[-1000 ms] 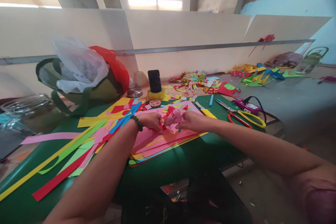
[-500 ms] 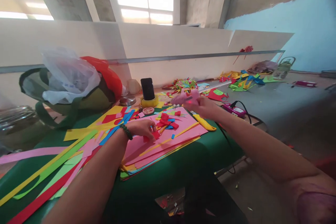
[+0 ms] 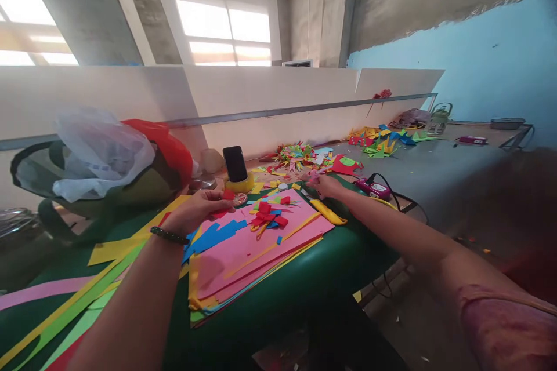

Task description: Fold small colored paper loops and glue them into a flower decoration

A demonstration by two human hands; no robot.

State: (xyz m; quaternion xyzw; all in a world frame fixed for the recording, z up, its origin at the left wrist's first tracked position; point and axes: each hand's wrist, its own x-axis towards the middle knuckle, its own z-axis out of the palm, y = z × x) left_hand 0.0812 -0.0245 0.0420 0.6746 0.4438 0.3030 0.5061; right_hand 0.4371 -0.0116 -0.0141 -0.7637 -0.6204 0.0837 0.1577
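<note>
My left hand (image 3: 195, 211), with a dark bead bracelet at its wrist, pinches a small piece of red paper (image 3: 228, 195) above the left side of the pink paper stack (image 3: 226, 255). My right hand (image 3: 329, 186) reaches to the far right corner of that stack. Its fingers are closed around a pink glue gun (image 3: 311, 176), mostly hidden and blurred. On the stack lies a red and blue folded-paper bow (image 3: 270, 217) with a yellow loop. Blue paper strips (image 3: 215, 237) lie at the stack's left side.
A phone (image 3: 235, 163) leans upright in a yellow tape roll (image 3: 240, 184). A bag (image 3: 100, 182) with plastic inside stands at left. Long paper strips (image 3: 93, 278) cover the near left. A yellow-handled cutter (image 3: 328, 213) and a purple power box (image 3: 373, 188) are at right.
My left hand has lifted off the stack, moving left and away with red paper. My right hand has lowered the pink glue gun toward the table. The camera view has shifted.
</note>
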